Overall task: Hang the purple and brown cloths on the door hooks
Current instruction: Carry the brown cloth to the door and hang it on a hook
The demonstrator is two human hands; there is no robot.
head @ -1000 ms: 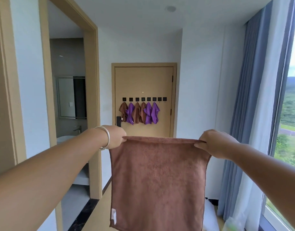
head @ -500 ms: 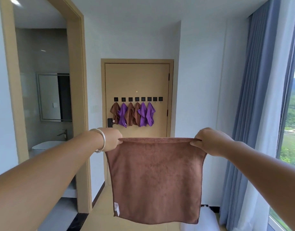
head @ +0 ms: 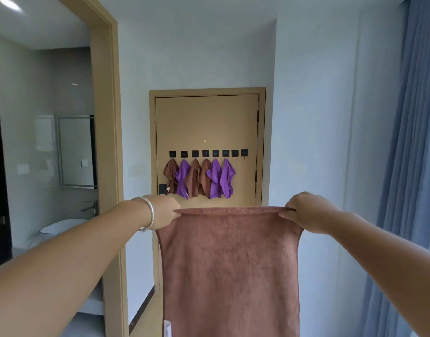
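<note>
From my head camera: my left hand (head: 164,211) and right hand (head: 306,211) each pinch a top corner of a brown cloth (head: 229,268), stretching it flat at arm's length so it hangs straight down. Well beyond it, the door (head: 206,122) carries a row of black hooks (head: 206,153); three brown and three purple cloths (head: 220,177) hang from the six toward its left edge, the two toward its right edge bare. Blue curtains (head: 413,142) frame the right.
</note>
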